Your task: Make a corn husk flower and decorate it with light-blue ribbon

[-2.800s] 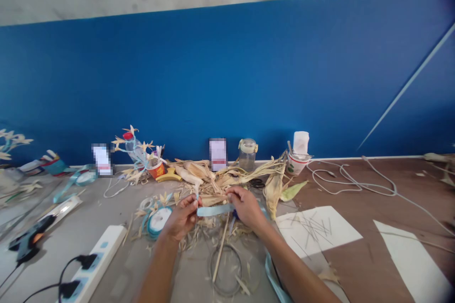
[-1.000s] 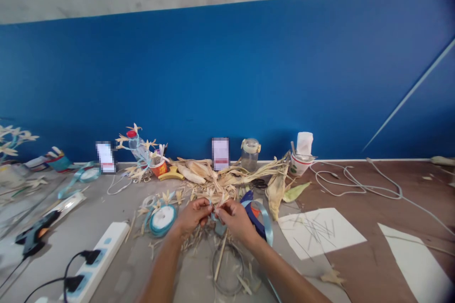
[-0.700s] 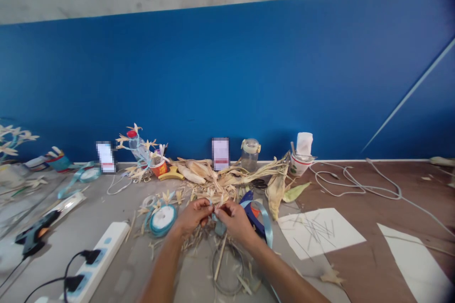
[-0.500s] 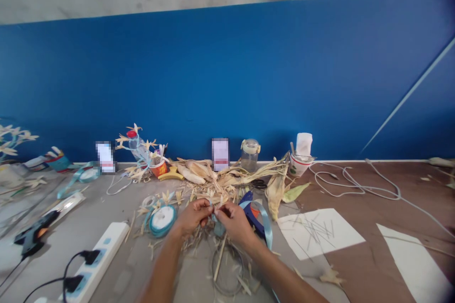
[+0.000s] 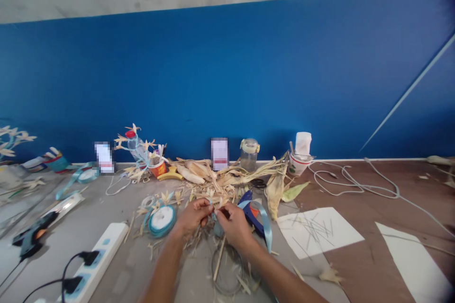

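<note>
My left hand (image 5: 194,217) and my right hand (image 5: 233,226) meet over the middle of the table, fingertips pinched close together. Between them a narrow light blue ribbon (image 5: 213,217) shows, with pale husk tips just above; the fingers hide most of it. Left of my left hand lies a spool of blue ribbon (image 5: 162,218). A dark blue tool with an orange part (image 5: 253,213), with a ribbon loop over it, lies right of my right hand. Below the hands is a coil of thin wire (image 5: 227,289).
Dried corn husks (image 5: 227,177) are heaped behind the hands. A power strip (image 5: 103,255) and a glue gun (image 5: 35,234) lie on the left. White paper with thin sticks (image 5: 316,232) lies on the right. At the back stand a phone (image 5: 219,154), a jar (image 5: 249,156) and cups.
Both hands stay pinched together in almost the same place. The whole view has shifted very slightly; nothing else has visibly moved.
</note>
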